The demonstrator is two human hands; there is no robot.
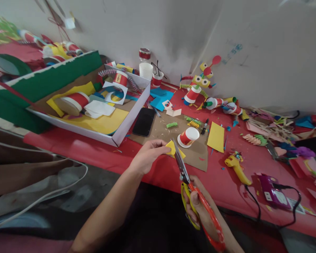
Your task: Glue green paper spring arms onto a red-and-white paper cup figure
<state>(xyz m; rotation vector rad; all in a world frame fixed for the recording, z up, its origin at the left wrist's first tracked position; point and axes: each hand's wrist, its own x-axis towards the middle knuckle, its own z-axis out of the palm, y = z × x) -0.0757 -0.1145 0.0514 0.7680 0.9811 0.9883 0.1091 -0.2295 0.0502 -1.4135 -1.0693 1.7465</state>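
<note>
My left hand (pixel 150 154) pinches a small piece of yellow paper (pixel 171 147) above the near edge of a brown cardboard sheet (pixel 197 162). In my right hand (pixel 200 203) is a pair of scissors (pixel 182 168) with one red and one yellow handle, its blades pointing away from me and lying at the yellow paper. Whether the blades are closed on the paper I cannot tell. A red and white paper cup (pixel 189 137) stands upside down just beyond the blades. Folded green paper strips (pixel 171 125) and a yellow paper rectangle (pixel 215 136) lie farther out.
On the left stands a white-walled box (pixel 131 116) with paper and cups inside. A black phone (pixel 144 121) lies beside it. To the right are a yellow glue gun (pixel 238 168) and a purple power strip (pixel 274 193) with black cords. Cup figures (pixel 195 89) stand near the wall.
</note>
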